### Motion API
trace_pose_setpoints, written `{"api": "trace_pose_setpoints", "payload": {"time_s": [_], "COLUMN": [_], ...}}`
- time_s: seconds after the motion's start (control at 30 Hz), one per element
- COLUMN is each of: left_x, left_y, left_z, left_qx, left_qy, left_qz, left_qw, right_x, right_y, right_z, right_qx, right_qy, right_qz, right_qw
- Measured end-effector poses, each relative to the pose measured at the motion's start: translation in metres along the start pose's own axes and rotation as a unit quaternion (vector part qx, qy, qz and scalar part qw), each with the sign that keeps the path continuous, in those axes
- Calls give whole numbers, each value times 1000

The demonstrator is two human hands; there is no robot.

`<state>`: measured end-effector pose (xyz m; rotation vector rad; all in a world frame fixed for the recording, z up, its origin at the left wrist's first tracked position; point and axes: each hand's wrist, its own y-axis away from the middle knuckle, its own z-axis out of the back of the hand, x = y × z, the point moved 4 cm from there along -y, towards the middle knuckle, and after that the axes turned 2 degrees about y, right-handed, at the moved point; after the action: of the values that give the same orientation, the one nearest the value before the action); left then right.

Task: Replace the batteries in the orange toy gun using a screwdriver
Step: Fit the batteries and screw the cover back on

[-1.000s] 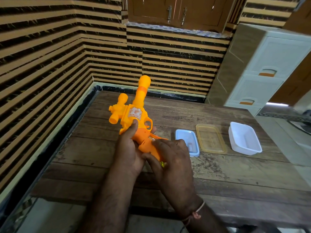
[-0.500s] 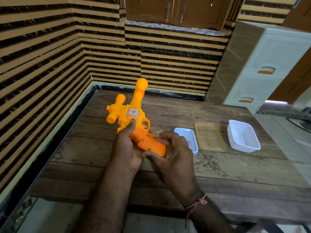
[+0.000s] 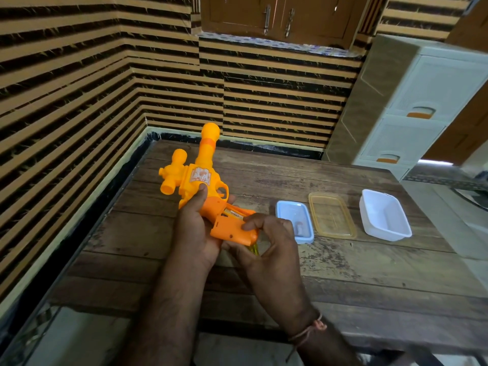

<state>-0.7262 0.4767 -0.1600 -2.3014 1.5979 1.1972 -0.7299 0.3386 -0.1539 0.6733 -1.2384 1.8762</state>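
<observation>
Keeping your left hand (image 3: 195,231) wrapped round the toy gun (image 3: 196,180), lift the battery cover (image 3: 232,229) pinched in your right hand (image 3: 266,244) straight off so nothing snaps.

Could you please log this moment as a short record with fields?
gun: orange toy gun, barrel up and away, held above the table
left hand: left hand grips the gun's body
right hand: right hand pinches the grip cover, which is lifted open at a gap
screwdriver: yellow handle partly visible under the right hand
containers: blue lid, clear lid, white tub in a row on the table
</observation>
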Motion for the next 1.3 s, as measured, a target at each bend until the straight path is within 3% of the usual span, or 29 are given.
{"api": "trace_pose_setpoints", "payload": {"time_s": [0.3, 0.97, 1.3], "left_x": [0, 3, 4], "left_y": [3, 4, 4], "left_z": [-3, -5, -1], "left_qx": [6, 22, 31], "left_qy": [-1, -12, -7], "left_qz": [-7, -7, -4], "left_qw": [1000, 1000, 999], "right_x": [2, 5, 8], "right_y": [2, 2, -4], "right_z": [-6, -5, -1], "right_qx": [32, 67, 138], "right_qy": [103, 155, 185], "right_qz": [52, 31, 50], "right_qw": [993, 985, 972]}}
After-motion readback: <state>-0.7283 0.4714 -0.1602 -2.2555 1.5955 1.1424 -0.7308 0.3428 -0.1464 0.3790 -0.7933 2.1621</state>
